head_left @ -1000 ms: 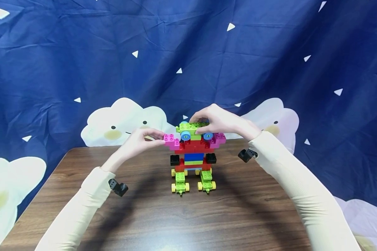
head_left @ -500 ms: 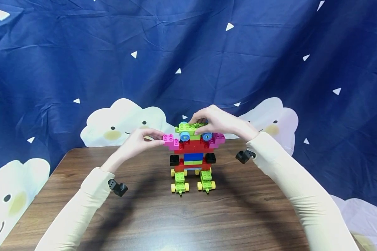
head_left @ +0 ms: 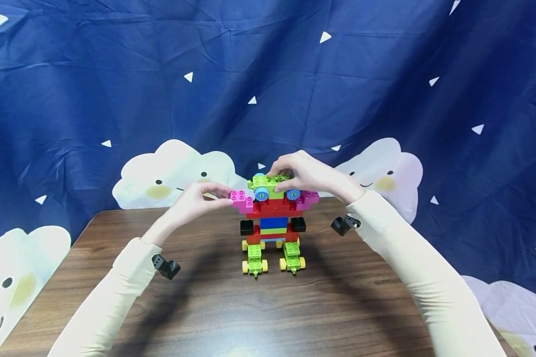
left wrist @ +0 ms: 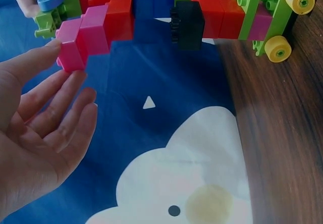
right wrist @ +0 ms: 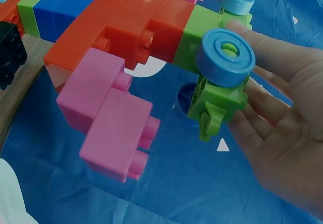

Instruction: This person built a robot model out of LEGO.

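Note:
A figure built of toy building bricks stands upright on the table. Its left-side pink brick (head_left: 238, 199) is pinched between the thumb and fingertips of my left hand (head_left: 198, 201). At the top, my right hand (head_left: 305, 173) grips a lime-green wheeled brick base (right wrist: 217, 103) with blue wheels (right wrist: 225, 57), thumb on the near side. Below it come red bricks (head_left: 274, 208), a blue section (head_left: 274, 223) and a black brick (head_left: 246, 228) on either side. Lime-green wheeled bases (head_left: 254, 260) with yellow wheels form the feet. Pink bricks (right wrist: 116, 133) also step outward on the right side.
The brown wooden table (head_left: 250, 317) extends in front of and beside the figure. Close behind hangs a dark blue cloth (head_left: 268, 89) printed with clouds and white triangles. A small black camera (head_left: 166, 267) sits at each wrist.
Figure and hands appear slightly further left in the head view, as does the backdrop. Both hands keep their hold, and the right forearm has shifted a little to the left.

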{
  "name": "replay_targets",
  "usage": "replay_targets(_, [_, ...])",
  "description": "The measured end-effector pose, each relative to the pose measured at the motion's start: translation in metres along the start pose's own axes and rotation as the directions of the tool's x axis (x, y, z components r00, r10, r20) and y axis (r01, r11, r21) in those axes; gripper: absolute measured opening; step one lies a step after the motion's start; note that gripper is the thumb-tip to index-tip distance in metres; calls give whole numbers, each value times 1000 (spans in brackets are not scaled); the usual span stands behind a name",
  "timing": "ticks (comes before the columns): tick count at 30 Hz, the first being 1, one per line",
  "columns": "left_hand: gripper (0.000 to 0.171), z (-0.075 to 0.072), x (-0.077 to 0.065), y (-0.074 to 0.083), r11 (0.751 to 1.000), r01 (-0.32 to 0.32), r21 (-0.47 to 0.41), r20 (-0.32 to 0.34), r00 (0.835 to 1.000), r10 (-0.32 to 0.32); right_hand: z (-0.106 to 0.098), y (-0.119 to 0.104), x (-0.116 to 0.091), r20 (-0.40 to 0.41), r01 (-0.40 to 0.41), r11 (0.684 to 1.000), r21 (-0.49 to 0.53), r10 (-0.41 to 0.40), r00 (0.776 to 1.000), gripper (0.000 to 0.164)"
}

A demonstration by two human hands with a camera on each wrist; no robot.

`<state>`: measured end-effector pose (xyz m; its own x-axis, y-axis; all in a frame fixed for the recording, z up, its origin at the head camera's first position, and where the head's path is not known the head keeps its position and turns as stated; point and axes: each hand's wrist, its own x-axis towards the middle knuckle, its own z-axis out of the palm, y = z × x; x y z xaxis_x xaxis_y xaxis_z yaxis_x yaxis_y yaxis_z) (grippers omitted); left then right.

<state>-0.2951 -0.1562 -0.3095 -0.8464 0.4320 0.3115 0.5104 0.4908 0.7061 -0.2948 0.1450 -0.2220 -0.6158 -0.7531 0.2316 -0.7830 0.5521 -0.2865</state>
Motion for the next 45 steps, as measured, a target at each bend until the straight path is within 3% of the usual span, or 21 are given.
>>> replay_targets(6, [33,1,0,-1,1000,3,-3,1,1000,-3,1,1,-2,-13,27,1000,-2,-27,1000,30])
replay_targets(27, [33,0,4,-2,1000,14,-4,7,1000,-14,0,3,2,14,-37,999,16,37,999,32])
replay_targets(45, [33,-3,5,-4,1000,26,-3,11,1000,-26,1,5,4,-1,-43,999,4,43,999,34])
